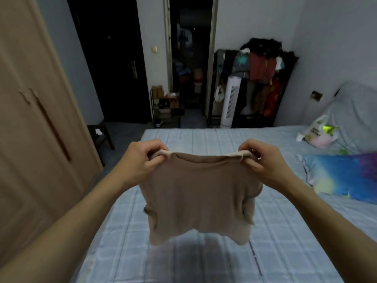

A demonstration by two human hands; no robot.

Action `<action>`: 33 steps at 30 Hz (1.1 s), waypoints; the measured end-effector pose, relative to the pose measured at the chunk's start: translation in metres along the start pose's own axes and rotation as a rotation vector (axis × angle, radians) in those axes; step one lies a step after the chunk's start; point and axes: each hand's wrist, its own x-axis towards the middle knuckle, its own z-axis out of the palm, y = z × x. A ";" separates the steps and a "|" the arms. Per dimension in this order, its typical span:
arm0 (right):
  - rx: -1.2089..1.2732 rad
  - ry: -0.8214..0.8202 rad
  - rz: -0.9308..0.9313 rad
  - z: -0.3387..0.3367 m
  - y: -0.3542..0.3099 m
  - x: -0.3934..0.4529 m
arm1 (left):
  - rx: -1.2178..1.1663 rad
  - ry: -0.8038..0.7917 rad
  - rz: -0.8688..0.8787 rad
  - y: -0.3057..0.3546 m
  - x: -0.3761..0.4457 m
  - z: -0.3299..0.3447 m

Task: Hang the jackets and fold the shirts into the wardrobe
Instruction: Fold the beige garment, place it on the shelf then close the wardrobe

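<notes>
A: Grip first. Left hand [142,158], centre-left of frame, fingers curled, pinching one top corner of the tan shirt [200,193]. Right hand [259,158], centre-right, same pinch on the other top corner. Both closed on cloth, nothing else in them.

B: And the shirt between them?

A: Top edge pulled nearly level from hand to hand, across the frame. The body hangs straight down from that edge, lower centre, clear of the bed [183,262]; its shadow falls on the checked sheet just under the hem. Sides look tucked or bunched in, hard to tell which.

B: So the long axis runs down, away from the grip.

A: Yes. Neither hand is nearer; the hold is even. My guess: the next move is to lower it flat on the sheet, hem first, and that turns on the bed lying directly below.

B: Wardrobe?

A: Wardrobe [30,119] at far left, doors closed, nearer the left arm. Pillow [342,172] at right edge, plastic bag [318,131] above it, clothes rack [261,78] upper right.
</notes>
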 end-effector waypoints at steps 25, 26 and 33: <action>0.359 0.087 0.486 0.075 -0.077 0.006 | -0.141 0.261 -0.605 0.058 0.000 0.026; 0.379 0.089 0.451 0.079 -0.084 0.001 | -0.102 0.256 -0.558 0.064 -0.006 0.032; 0.473 0.080 0.363 0.089 -0.100 -0.011 | -0.043 0.256 -0.360 0.081 -0.031 0.046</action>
